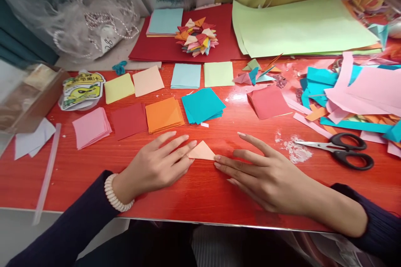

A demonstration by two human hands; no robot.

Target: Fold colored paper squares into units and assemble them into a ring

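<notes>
A small peach paper triangle (203,150), folded and pointing away from me, lies on the red table between my hands. My left hand (159,162) rests at its left corner, palm down, fingers stretched out and covering part of that corner. At the right corner, a fingertip of my right hand (263,173) touches the paper. The right fingers are spread, with the index finger raised off the table. Just beyond the triangle are stacks of square paper: orange (164,114), teal (203,106), dark red (129,121) and pink (92,128).
Black-handled scissors (340,149) lie at the right, near a heap of paper scraps (360,91). A ring of folded paper pieces (197,37) sits on dark red sheets at the back. Large light green sheets (300,29) stand behind right; a cardboard box (31,96) is at left.
</notes>
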